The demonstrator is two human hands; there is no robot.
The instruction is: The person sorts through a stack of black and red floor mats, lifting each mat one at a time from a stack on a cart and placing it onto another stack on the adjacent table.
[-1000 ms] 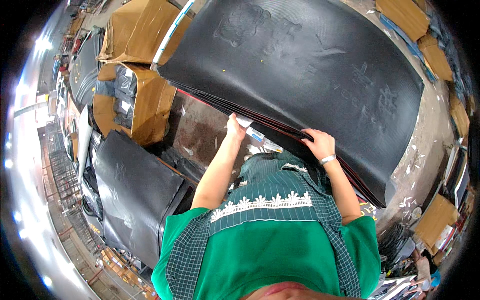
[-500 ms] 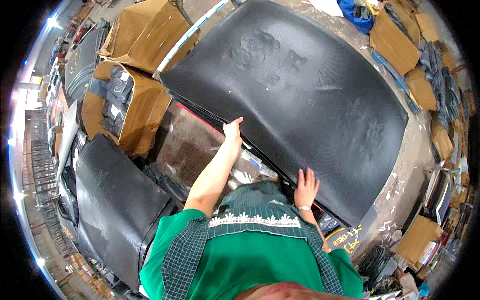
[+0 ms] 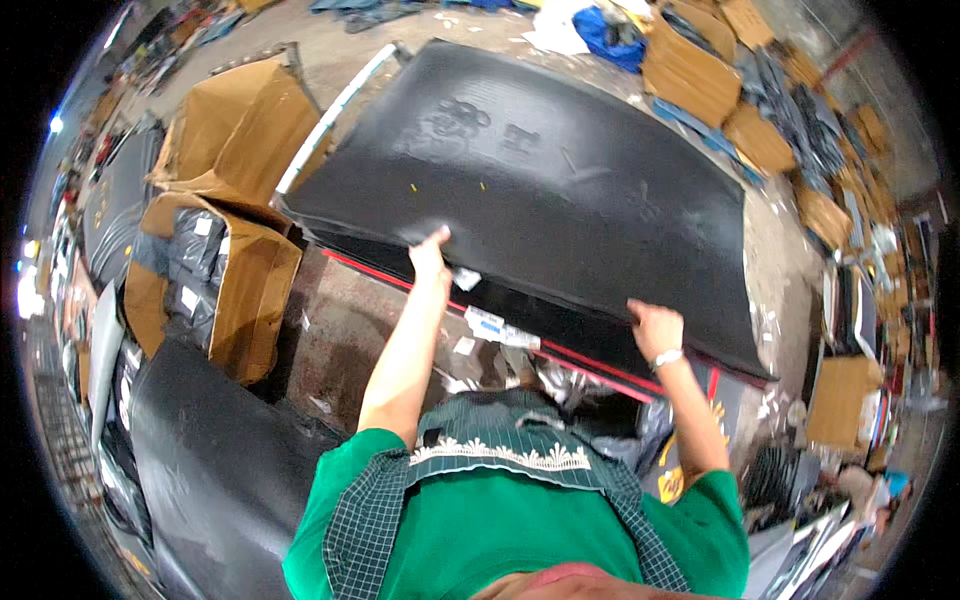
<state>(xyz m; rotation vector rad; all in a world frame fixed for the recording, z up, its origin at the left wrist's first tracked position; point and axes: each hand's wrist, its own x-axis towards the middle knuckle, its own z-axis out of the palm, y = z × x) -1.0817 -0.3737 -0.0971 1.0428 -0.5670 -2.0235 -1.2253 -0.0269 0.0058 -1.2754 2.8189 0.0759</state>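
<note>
You have both hands on the near edge of a big black sheet [image 3: 540,190], a wide, matte, slightly curved panel that spreads away from you across most of the view. Your left hand [image 3: 432,262] grips that edge with fingers curled over the top and thumb beneath, arm stretched straight out. Your right hand [image 3: 655,328], a pale band on its wrist, clamps the same edge further right, fingers folded over the lip. Under the sheet lies a stack of more black panels with a thin red edge [image 3: 590,362] showing just below your hands, and a white label [image 3: 488,325] sits on the dark layer there. The floor [image 3: 340,330] beneath is grimy brown concrete with scraps of paper on it. To your left stand open cardboard boxes [image 3: 215,270] stuffed with grey-wrapped packs, and another black sheet [image 3: 215,470] lies low on the left beside you. Far right, flattened cardboard [image 3: 700,75] and dark bundles line the floor; a blue cloth heap [image 3: 610,25] sits at the top. A white strip [image 3: 335,115] runs along the sheet's left side.
</note>
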